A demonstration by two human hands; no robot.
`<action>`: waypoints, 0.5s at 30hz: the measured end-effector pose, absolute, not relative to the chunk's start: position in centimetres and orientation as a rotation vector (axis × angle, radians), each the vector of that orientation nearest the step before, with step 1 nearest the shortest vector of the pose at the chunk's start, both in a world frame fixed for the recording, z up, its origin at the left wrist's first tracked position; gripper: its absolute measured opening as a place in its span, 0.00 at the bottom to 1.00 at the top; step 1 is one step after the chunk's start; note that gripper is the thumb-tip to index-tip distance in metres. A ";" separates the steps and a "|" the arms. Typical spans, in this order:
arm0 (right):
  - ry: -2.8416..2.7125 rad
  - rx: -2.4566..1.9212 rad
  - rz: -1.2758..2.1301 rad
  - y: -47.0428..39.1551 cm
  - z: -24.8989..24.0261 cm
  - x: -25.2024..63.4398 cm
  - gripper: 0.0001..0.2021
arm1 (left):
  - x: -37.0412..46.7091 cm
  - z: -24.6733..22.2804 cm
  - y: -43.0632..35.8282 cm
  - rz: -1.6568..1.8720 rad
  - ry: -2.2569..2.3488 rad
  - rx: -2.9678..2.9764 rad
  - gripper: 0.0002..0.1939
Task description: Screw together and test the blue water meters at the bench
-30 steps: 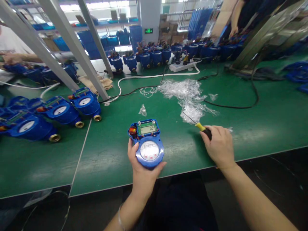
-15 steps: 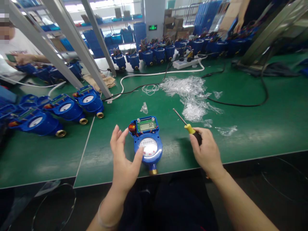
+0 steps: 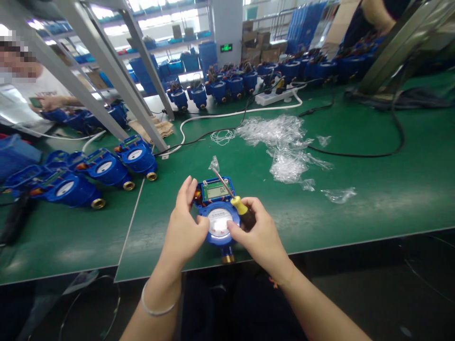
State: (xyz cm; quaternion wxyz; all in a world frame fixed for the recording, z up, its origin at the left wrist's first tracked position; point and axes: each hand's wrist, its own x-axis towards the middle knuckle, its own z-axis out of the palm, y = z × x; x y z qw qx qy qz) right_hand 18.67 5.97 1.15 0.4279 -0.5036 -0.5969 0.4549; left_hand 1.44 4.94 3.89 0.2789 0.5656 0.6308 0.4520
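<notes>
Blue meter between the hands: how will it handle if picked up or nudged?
The blue meter is probably rigid and heavy for its size, given its brass-coloured end fitting. Its rounded housing could let it rock when nudged. The electronics around the display look uncovered, so likely fragile there.

Meter: on the table before me, near its front edge, between my left grip and my right grip.
Screwdriver: in my right grip, its shaft crossing my view of the meter's far end.
Plastic wrapping: beyond the meter, rightward.
Side meters: grouped on the table to my left.
Back meters: lined along the far side.
Power strip: before that line, behind the wrapping.
</notes>
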 end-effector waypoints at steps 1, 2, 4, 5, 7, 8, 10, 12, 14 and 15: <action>-1.482 -1.250 1.132 6.0 1.0 18.6 0.17 | 1.3 3.9 4.8 1.215 1.652 1.505 0.48; -1.474 -1.239 1.129 5.9 0.9 18.6 0.17 | 1.2 3.8 4.8 1.217 1.638 1.498 0.47; -1.464 -1.215 1.138 5.8 0.9 18.5 0.17 | 1.1 3.7 4.7 1.220 1.679 1.499 0.48; -1.458 -1.207 1.148 5.7 0.9 18.4 0.16 | 1.2 3.7 4.8 1.219 1.706 1.504 0.48; -1.444 -1.204 1.170 5.5 1.2 18.3 0.16 | 1.3 3.6 4.8 1.225 1.711 1.501 0.48; -1.439 -1.208 1.177 5.5 1.2 18.2 0.16 | 1.3 3.5 4.9 1.235 1.684 1.488 0.48; -1.431 -1.219 1.181 5.5 1.4 18.1 0.16 | 1.2 3.5 5.0 1.265 1.614 1.443 0.47; -1.426 -1.222 1.182 5.5 1.4 18.1 0.16 | 1.2 3.4 5.0 1.309 1.587 1.384 0.47; -1.422 -1.223 1.191 5.5 1.4 18.0 0.16 | 1.2 3.2 5.1 1.342 1.604 1.343 0.49; -1.425 -1.226 1.199 5.5 1.5 18.0 0.16 | 1.2 3.1 5.1 1.349 1.613 1.333 0.49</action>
